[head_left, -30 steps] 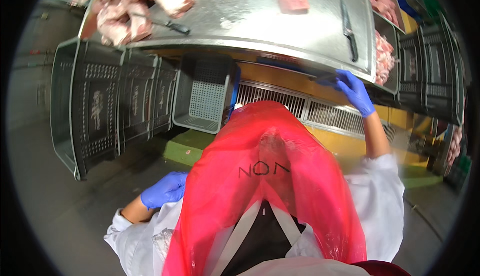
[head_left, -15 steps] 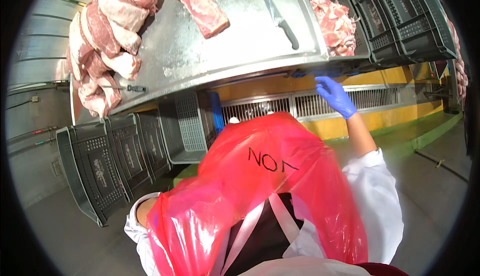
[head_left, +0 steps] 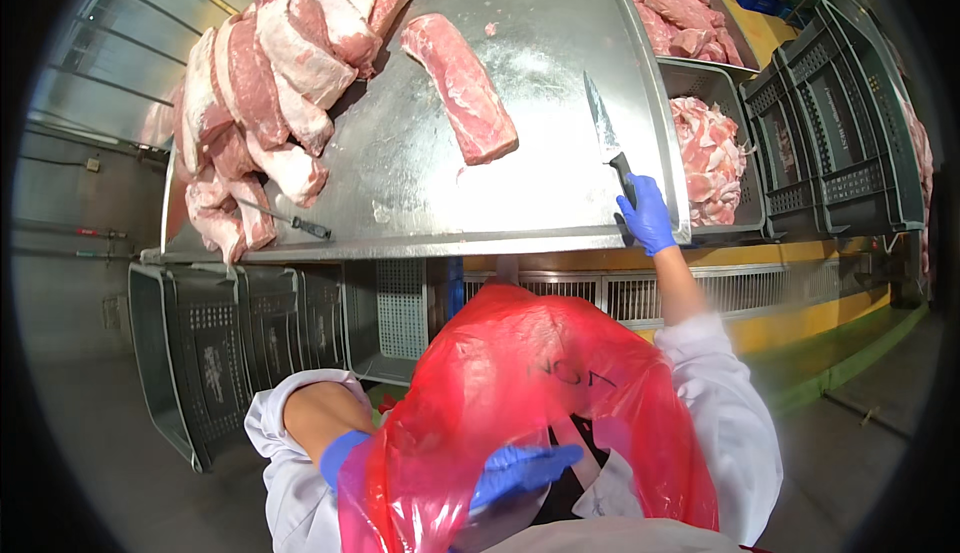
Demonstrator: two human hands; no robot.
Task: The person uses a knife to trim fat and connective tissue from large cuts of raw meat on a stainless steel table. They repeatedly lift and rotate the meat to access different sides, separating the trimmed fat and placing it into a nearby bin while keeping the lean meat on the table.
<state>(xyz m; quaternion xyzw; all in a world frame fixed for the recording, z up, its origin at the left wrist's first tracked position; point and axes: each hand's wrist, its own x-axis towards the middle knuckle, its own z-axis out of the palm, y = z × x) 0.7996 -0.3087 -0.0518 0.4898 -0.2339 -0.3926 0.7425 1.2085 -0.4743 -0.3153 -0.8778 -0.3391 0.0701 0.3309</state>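
Observation:
My right hand [head_left: 649,217], in a blue glove, is at the right front of the steel table, its fingers around the end of the knife's black handle. The knife [head_left: 600,118] lies flat, blade pointing away. My left hand [head_left: 525,471], also blue-gloved, is low against my body at the red plastic apron [head_left: 540,353]; its fingers are stretched out and hold nothing, and the plastic partly covers the wrist. A long trimmed piece of meat [head_left: 462,93] rests mid-table. At the left is a heap of fatty meat pieces [head_left: 265,73].
A thin tool with a black handle [head_left: 312,228] sticks out from the heap. Beyond the table's right edge stand a crate of pale trimmings [head_left: 708,158], a tray of meat slices [head_left: 685,13] and upright grey crates [head_left: 830,123]. More grey crates [head_left: 215,343] stand below left.
My right hand has moved forward from beside the table onto the knife handle. My left hand has come into sight at the apron. The view has shifted, showing more of the table.

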